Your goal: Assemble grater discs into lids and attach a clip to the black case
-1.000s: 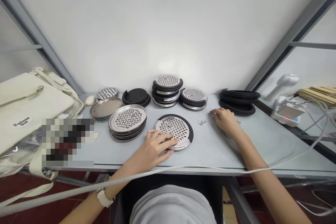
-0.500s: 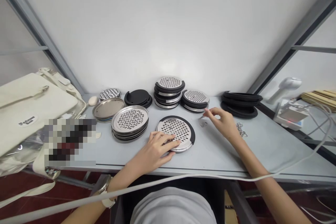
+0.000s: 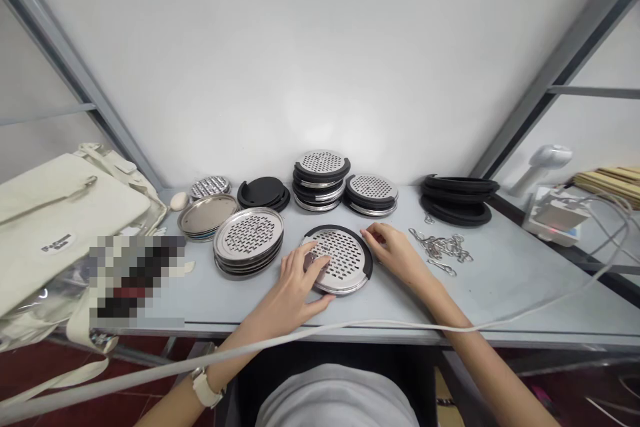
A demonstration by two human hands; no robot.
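Observation:
A round metal grater [image 3: 345,260] with oblong holes and a black partial rim lies on the grey tabletop in front of me. My left hand [image 3: 300,280] holds its left side, fingers bent over the top and thumb at the near edge. At the grater's right rim is my right hand [image 3: 390,247], thumb and fingers pinched together. Whatever is between those fingertips is hidden. Right of this hand lies a loose pile of small metal clips [image 3: 445,247], with a single clip [image 3: 429,218] farther back.
Left are a stack of grater plates [image 3: 249,235], plain metal discs [image 3: 207,213] and black lids [image 3: 263,192]. Rimmed graters [image 3: 321,163] are stacked at the back, black rings [image 3: 457,210] back right. A cream bag [image 3: 75,200] fills the left. A white cable [image 3: 365,324] crosses in front.
My right hand has moved left and nearer, from over the table to the grater's right rim, uncovering the clip pile. The left hand keeps its hold, its fingers shifted slightly.

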